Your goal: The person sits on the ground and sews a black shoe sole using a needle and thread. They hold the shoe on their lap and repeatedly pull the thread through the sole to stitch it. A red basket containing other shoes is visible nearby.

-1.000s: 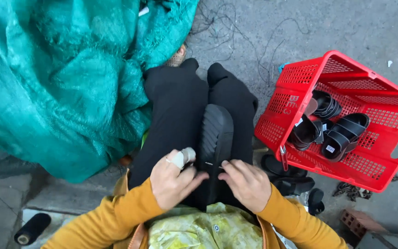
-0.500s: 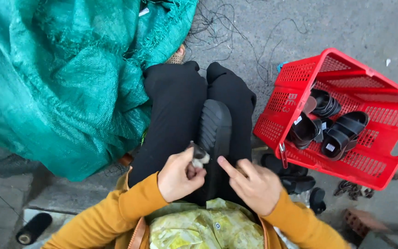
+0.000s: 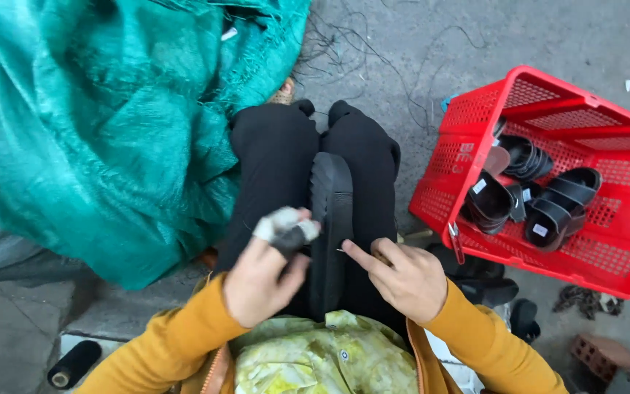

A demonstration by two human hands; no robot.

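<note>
- Sack point(image 3: 96, 124): large teal mesh, heaped on the ground left of the knees.
- Crate point(image 3: 548, 175): red plastic, on the ground to the right, holding finished black sandals point(image 3: 541, 197).
- Sole point(image 3: 332, 219): black, lay lengthwise in the lap between the thighs, toe pointing away.
- Left hand point(image 3: 260, 273): raised just left of the sole; taped fingers point(image 3: 286, 228) closed around a small dark item, too small to identify.
- Right hand point(image 3: 402, 277): forefinger extended against the sole's right edge, other fingers curled, gripping nothing seen.
- Spool point(image 3: 73, 363): black thread, on the ground bottom left.
- Risk, as judged: the sole was unclamped and could slide off the lap; a slip could jab the bare right forefinger.
- Change: half a second earlier the left hand sat lower, touching the sole; it had since lifted.
</note>
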